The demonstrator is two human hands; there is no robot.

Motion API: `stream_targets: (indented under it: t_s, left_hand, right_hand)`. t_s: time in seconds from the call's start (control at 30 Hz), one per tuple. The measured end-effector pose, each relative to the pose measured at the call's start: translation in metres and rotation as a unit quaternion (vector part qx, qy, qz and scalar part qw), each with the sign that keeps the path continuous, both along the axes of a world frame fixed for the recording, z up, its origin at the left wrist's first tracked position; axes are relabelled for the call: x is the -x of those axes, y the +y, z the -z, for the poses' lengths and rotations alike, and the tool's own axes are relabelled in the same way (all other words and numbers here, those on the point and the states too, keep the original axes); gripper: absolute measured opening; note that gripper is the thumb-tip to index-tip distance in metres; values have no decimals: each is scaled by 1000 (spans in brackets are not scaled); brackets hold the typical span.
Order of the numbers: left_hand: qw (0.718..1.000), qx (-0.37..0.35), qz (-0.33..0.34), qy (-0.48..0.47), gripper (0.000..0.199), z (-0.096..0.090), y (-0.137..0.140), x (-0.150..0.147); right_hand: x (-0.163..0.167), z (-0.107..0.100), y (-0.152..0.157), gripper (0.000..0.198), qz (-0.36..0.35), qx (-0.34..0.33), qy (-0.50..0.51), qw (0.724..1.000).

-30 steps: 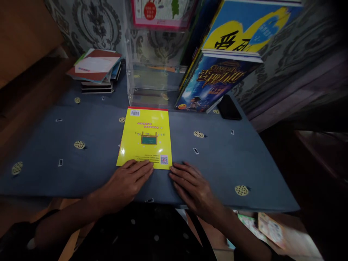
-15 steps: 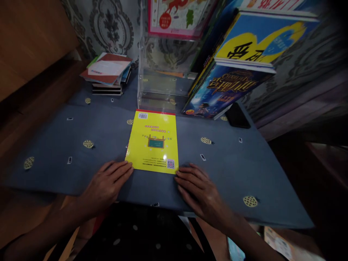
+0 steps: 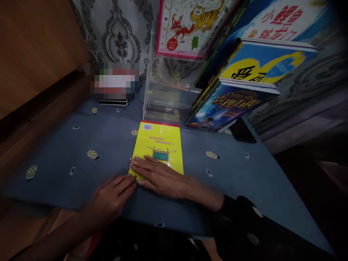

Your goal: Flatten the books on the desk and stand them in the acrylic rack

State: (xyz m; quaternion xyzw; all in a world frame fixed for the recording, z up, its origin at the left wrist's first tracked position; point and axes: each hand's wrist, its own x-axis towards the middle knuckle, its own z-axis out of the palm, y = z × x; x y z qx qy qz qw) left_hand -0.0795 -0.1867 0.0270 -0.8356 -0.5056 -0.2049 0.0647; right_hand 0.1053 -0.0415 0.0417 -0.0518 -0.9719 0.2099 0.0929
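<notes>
A yellow book [image 3: 141, 145] with a red top edge, a barcode and a small chalkboard picture lies flat on the cloth-covered table, printed upside down relative to the barcode end's lettering that I cannot read. My right hand [image 3: 163, 177] lies flat across its lower part, fingers stretched toward the left edge, and hides the bottom corner. My left hand [image 3: 114, 194] rests at the lower left corner with its fingers extended and the tips touching the book. The fingertips of both hands are close together there.
Behind the book stands a clear acrylic rack [image 3: 163, 108]. Large upright books [image 3: 217, 105] lean at the right, with a black phone [image 3: 243, 130] beside them. A blurred stack [image 3: 113, 83] sits at the back left. The blue tablecloth [image 3: 62, 148] has pineapple prints.
My right hand has moved left from the lower right corner and now lies over the book. My left hand stays by the lower left corner. The view has tilted up slightly.
</notes>
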Motion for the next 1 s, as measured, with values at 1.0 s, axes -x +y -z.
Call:
stream_targets:
  t_s: [1.0]
  left_hand:
    - [999,-40,0,5,43,-5,11,-6]
  right_hand:
    - [-18,38,137,53,140,-47,14,989]
